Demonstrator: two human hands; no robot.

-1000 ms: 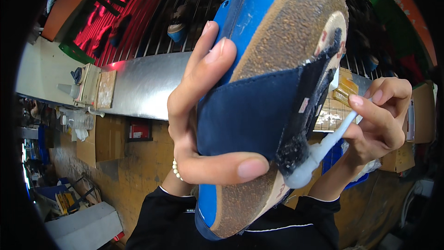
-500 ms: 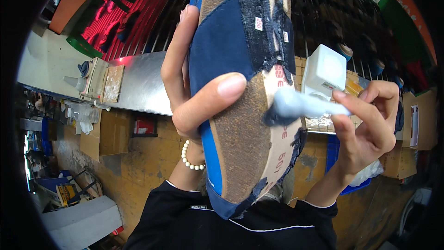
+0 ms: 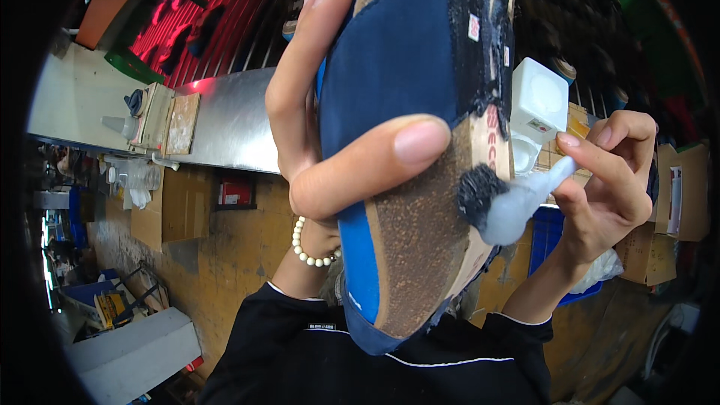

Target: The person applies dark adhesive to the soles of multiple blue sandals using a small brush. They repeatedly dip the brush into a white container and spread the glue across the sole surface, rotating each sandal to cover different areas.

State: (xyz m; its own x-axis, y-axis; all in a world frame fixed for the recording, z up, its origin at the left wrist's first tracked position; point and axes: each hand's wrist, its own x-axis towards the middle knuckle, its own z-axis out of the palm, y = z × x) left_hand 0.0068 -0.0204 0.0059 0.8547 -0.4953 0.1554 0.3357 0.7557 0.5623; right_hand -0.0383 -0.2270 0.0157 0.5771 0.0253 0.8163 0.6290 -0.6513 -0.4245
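A shoe upper [image 3: 394, 52] in navy and blue, with brown cork-like panels and a pale bottom strip, stands on end close in front of me. My left hand [image 3: 352, 157] is wrapped round its left side, with the thumb across the front. In my right hand [image 3: 600, 180] a white-handled brush [image 3: 517, 206] is pinched between thumb and fingertips. Its dark bristles [image 3: 480, 195] are at the border of the lower brown panel and the pale strip. Behind the brush stands a white plastic bottle [image 3: 540, 97], partly hidden by the shoe.
A metal worktop [image 3: 229, 116] runs behind my hands. A rack of bars with red light [image 3: 191, 22] lies beyond it. Cardboard boxes [image 3: 176, 206] stand at left, another carton [image 3: 682, 187] at right. A blue crate [image 3: 546, 244] sits below my right hand.
The shoe has shifted right and turned, showing more of its navy side. The brush has swung, so its bristles now show clearly, pointing up and left. Both hands keep their hold.
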